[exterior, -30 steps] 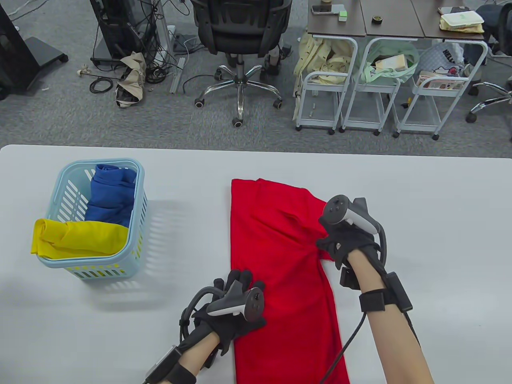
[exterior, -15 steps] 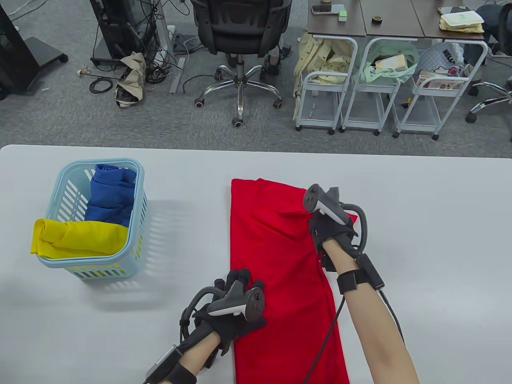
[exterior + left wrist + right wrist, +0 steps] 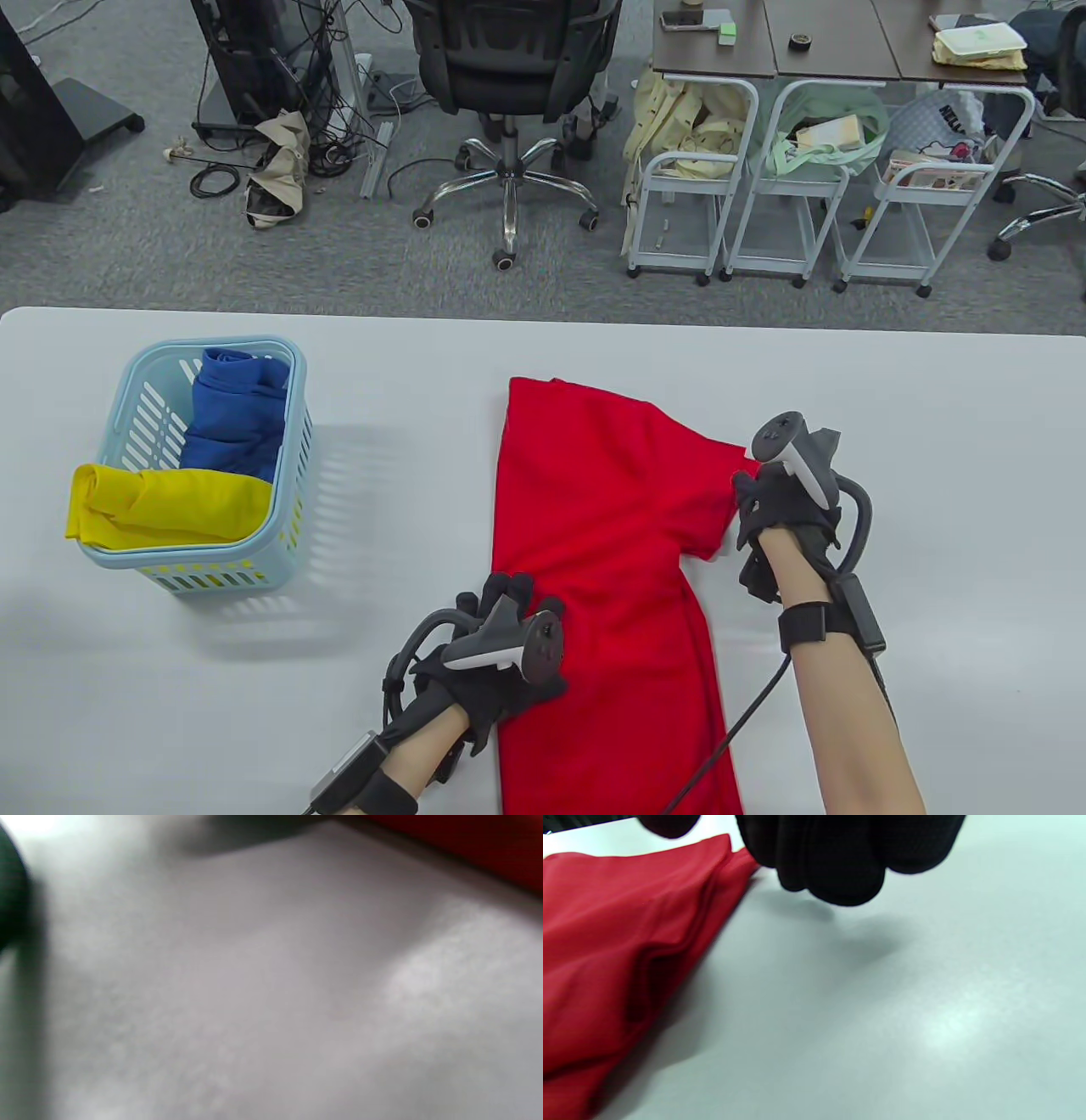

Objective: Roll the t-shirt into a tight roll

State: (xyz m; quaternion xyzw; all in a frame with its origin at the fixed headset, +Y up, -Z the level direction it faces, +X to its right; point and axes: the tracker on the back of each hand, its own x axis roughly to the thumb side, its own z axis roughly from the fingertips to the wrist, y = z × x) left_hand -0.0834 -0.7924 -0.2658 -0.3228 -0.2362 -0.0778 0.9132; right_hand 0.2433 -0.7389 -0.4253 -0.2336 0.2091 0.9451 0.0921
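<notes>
A red t-shirt (image 3: 602,526) lies folded lengthwise on the white table (image 3: 933,407), with one sleeve spread out to the right. My right hand (image 3: 748,497) sits at the tip of that sleeve, its fingers (image 3: 835,861) curled and pinching the sleeve's corner. The sleeve's layered hem (image 3: 606,942) shows at the left of the right wrist view. My left hand (image 3: 509,601) rests on the shirt's left edge near the middle, fingers laid on the cloth. The left wrist view is blurred, with only bare table and a strip of red t-shirt (image 3: 466,840) at the top right.
A light blue basket (image 3: 297,399) stands at the table's left, holding a rolled blue shirt (image 3: 233,416) and a rolled yellow shirt (image 3: 170,505). Beyond the far edge are an office chair (image 3: 509,76) and wheeled desks (image 3: 831,59).
My right hand has drawn the sleeve out to the right, so it now lies flat and spread. The shirt's top edge shifted slightly right. The left hand stayed in place.
</notes>
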